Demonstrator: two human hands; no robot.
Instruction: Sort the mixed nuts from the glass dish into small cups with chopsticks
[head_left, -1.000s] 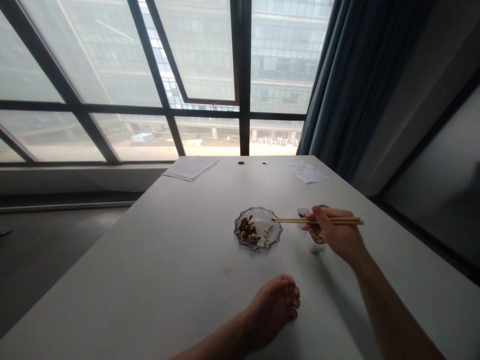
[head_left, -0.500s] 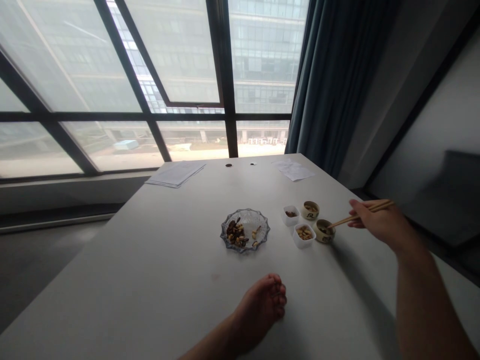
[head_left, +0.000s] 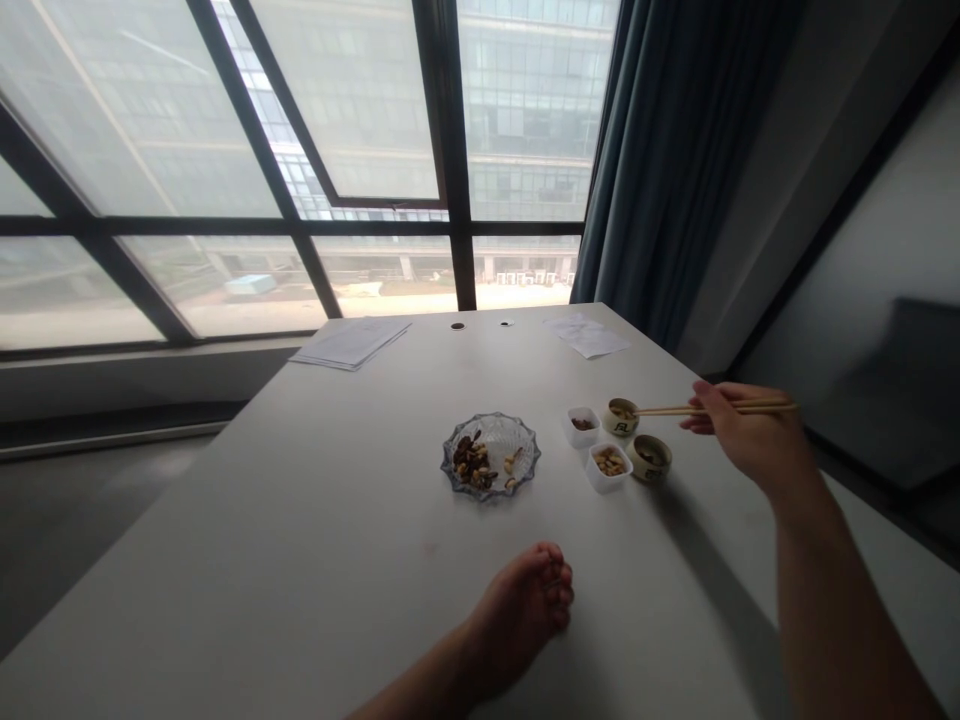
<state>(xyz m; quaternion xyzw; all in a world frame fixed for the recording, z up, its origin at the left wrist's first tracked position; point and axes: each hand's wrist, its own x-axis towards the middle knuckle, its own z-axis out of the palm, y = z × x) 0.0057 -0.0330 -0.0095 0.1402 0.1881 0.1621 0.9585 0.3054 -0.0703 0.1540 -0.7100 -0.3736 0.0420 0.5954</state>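
Note:
My right hand [head_left: 746,430] grips a pair of chopsticks [head_left: 667,410], their tips at the rim of the farther ceramic cup [head_left: 621,428], which holds pale brown pieces. A nearer ceramic cup [head_left: 649,474] has a few dark bits inside. To their left stand two clear plastic cups: a small one [head_left: 583,438] with dark reddish bits and one in front [head_left: 609,482] with light brown pieces. A scalloped glass plate [head_left: 517,440] carries a heap of dark seeds and pale nuts [head_left: 474,466]. My left hand [head_left: 525,610] lies on the table in front of the plate, fingers curled in.
The white table [head_left: 300,560] reaches to the window. Stacked papers [head_left: 351,343] lie at its far left, and loose sheets [head_left: 589,335] at the far right. Two round holes are near the far edge. A dark blue curtain [head_left: 652,180] hangs behind the right corner.
My right hand has moved the chopsticks from the nearer ceramic cup up and away to the farther one. The left hand stays in place.

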